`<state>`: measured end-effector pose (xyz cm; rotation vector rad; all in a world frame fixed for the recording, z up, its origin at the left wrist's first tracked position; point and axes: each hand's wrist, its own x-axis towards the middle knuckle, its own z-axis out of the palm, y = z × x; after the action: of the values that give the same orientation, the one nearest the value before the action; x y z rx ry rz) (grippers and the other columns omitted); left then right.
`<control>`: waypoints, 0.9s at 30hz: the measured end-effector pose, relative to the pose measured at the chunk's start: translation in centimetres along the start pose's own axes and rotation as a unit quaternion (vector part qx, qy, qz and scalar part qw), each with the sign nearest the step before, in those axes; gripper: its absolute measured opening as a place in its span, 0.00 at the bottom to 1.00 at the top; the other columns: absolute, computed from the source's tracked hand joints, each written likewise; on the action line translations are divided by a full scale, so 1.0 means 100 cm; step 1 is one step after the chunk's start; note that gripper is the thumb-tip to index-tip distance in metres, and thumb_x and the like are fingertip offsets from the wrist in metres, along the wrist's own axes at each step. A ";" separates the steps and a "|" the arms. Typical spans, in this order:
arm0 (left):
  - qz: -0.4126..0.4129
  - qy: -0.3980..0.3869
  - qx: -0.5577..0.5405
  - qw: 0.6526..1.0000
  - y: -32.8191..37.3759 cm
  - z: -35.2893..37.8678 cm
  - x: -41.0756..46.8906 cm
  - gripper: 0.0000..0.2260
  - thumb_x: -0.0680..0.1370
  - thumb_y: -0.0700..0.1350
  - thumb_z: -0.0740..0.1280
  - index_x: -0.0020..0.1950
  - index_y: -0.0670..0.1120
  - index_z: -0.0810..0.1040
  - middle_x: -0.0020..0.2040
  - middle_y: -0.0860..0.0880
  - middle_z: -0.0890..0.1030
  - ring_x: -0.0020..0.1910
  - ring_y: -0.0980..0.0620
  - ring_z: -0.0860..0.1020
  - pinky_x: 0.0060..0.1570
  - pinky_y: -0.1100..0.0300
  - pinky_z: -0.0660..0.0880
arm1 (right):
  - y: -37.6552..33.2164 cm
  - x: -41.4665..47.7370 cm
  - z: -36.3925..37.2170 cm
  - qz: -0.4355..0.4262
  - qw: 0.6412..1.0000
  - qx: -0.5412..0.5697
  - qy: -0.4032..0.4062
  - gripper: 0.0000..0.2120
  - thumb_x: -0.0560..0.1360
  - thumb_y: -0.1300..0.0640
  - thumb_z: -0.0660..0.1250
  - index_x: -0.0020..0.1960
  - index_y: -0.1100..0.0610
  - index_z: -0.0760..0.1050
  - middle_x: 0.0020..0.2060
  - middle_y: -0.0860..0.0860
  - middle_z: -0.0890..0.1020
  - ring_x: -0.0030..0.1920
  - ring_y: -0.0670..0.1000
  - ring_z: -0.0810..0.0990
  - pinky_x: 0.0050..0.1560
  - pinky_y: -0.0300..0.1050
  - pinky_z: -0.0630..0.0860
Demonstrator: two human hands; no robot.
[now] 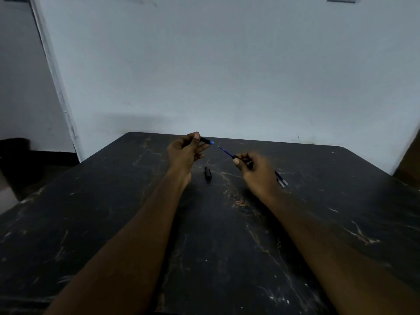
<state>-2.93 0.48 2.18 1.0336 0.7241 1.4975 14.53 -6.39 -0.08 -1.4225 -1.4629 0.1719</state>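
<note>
A short black barrel (206, 140) with a light blue end is sticking out to the right from the left hand (185, 153), just above the middle of the frame. That blue end is pointing toward the tip of a thin blue refill (225, 151), with a small gap showing between the two. The left hand is curling its fingers and thumb round the barrel's other end, palm turned toward the camera, so only the right part of the barrel is showing past the fingertips. The refill is slanting up and to the left out of the right hand (256, 171), which is sitting a little lower and further right. Its thumb and first fingers are pinching the refill's lower end, the other fingers are folding loosely beneath, and the back of the hand is facing the camera. Below the gap between the hands, a small black cap (208, 173) is lying alone on the dark, scratched table (113, 201), nearer the left wrist than the right hand. Just to the right of the right hand, a few thin pens (281, 180) are lying side by side on the table, partly hidden by the hand. A pale wall (227, 64) is filling the upper half of the frame beyond the table's far edge.
</note>
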 end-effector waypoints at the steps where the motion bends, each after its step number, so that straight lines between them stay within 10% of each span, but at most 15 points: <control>1: 0.000 -0.003 0.002 1.000 0.000 0.000 0.000 0.08 0.78 0.44 0.68 0.55 0.43 0.79 0.51 0.42 0.85 0.46 0.52 0.85 0.38 0.60 0.79 | 0.000 0.000 0.000 -0.003 1.000 -0.001 0.000 0.07 0.78 0.54 0.67 0.53 0.55 0.80 0.43 0.47 0.80 0.45 0.46 0.77 0.42 0.40 0.71; 19: 0.029 -0.036 0.043 0.998 -0.001 0.011 -0.010 0.03 0.77 0.41 0.70 0.49 0.44 0.80 0.45 0.45 0.85 0.39 0.53 0.85 0.31 0.64 0.77 | -0.001 -0.001 -0.001 -0.032 0.999 -0.026 0.021 0.07 0.75 0.55 0.71 0.52 0.56 0.81 0.43 0.47 0.81 0.41 0.42 0.75 0.38 0.31 0.67; 27: 0.044 -0.078 0.090 0.992 -0.006 0.016 -0.016 0.02 0.77 0.41 0.70 0.46 0.43 0.80 0.42 0.46 0.85 0.39 0.53 0.85 0.31 0.64 0.76 | 0.004 0.003 0.001 -0.052 0.997 -0.041 0.032 0.06 0.72 0.56 0.74 0.47 0.55 0.80 0.43 0.47 0.81 0.46 0.49 0.77 0.43 0.44 0.72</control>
<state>-1.24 -1.14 2.03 1.3199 0.7194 1.4257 14.81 -5.95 -0.23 -1.4007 -1.5009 0.0017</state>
